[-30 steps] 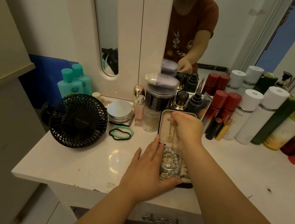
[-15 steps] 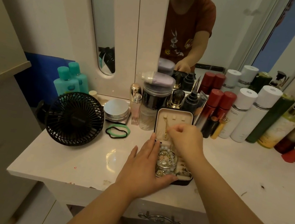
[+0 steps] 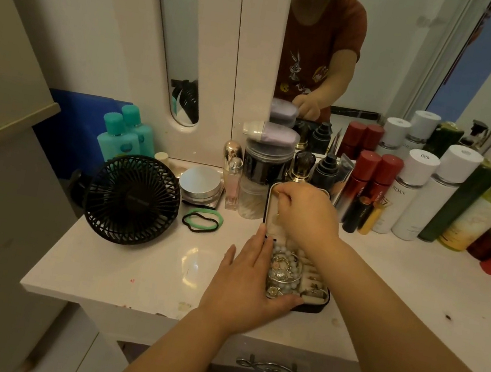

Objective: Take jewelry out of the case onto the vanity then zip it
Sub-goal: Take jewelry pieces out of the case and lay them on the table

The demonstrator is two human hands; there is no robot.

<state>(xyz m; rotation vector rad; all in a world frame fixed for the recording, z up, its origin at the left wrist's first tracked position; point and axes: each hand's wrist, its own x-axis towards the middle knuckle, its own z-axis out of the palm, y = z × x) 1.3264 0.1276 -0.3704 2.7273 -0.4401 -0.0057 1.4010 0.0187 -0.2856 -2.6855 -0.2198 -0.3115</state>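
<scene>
A small black jewelry case [image 3: 316, 308] lies open on the white vanity [image 3: 131, 267], its cream-lined lid [image 3: 269, 229] standing up at the back. Its bottom tray holds a pearl-bead strand, bangles and rings [image 3: 283, 272]. My left hand [image 3: 245, 281] lies flat with straight fingers against the case's left side, thumb along its front edge. My right hand [image 3: 305, 211] is up at the lid, fingers curled and pinching a thin gold necklace [image 3: 278, 213] that hangs down the lining.
A black desk fan [image 3: 133, 198] stands at the left, with green and black hair ties [image 3: 202, 220] beside it. A silver jar [image 3: 201, 185], perfume bottles and a row of red, white and green bottles [image 3: 406, 194] line the back and right, below a mirror.
My right hand has risen from the lid's middle to its top edge, still pinching the gold necklace. My left hand has stayed against the case.
</scene>
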